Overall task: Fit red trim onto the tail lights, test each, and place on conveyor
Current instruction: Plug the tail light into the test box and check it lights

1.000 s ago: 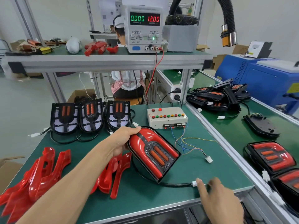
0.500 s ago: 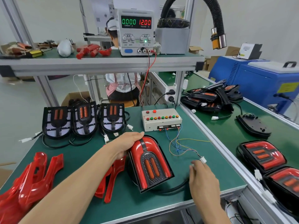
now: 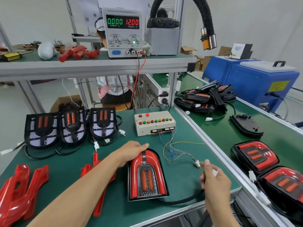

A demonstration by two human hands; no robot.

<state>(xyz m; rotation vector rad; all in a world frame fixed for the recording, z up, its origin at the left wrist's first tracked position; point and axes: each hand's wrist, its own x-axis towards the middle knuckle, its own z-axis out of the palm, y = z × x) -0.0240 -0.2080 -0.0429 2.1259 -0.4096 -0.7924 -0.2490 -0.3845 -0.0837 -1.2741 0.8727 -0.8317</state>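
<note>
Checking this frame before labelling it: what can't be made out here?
Head view only:
- Whether the right hand already holds the tail light's plug: its fingers hide it, and they are blurred.
- Top left corner of the red-trimmed black tail light: covered by the left hand.
- Small print under the grey power supply digits: too small.

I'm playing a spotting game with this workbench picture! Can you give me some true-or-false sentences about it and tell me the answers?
1. The left hand rests on the red-trimmed tail light. True.
2. The grey power supply shows 24.00 in red. False: it shows 12.00.
3. The right hand pinches a white plug. True.
4. Three untrimmed black tail lights hang from the shelf. False: they stand on the green table mat.
</note>
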